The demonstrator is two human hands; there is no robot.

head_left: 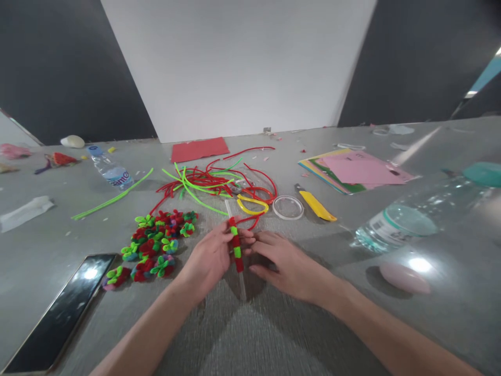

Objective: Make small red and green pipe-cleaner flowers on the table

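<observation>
A thin clear straw (242, 284) is wrapped along its middle with fuzzy red and green pipe cleaner (236, 241). My left hand (209, 256) is closed on this wrapped part, thumb in front and fingertips showing behind it. Just right of the straw, my right hand (287, 263) has its fingers loosely bent and its thumb apart, with the fingertips close to the wrap; whether they touch it I cannot tell. Left of my hands lies a cluster of small pipe cleaner flowers (151, 245). Loose red and green pipe cleaners (207, 180) are heaped beyond the straw.
Yellow-handled scissors (252, 206), a clear tape roll (288, 207) and a yellow utility knife (316, 204) lie ahead. Coloured paper (360, 169) sits at back right. A large bottle (407, 224) and a pinkish oval object (404, 278) are right; a phone (58, 318) and small bottle (109, 169) left.
</observation>
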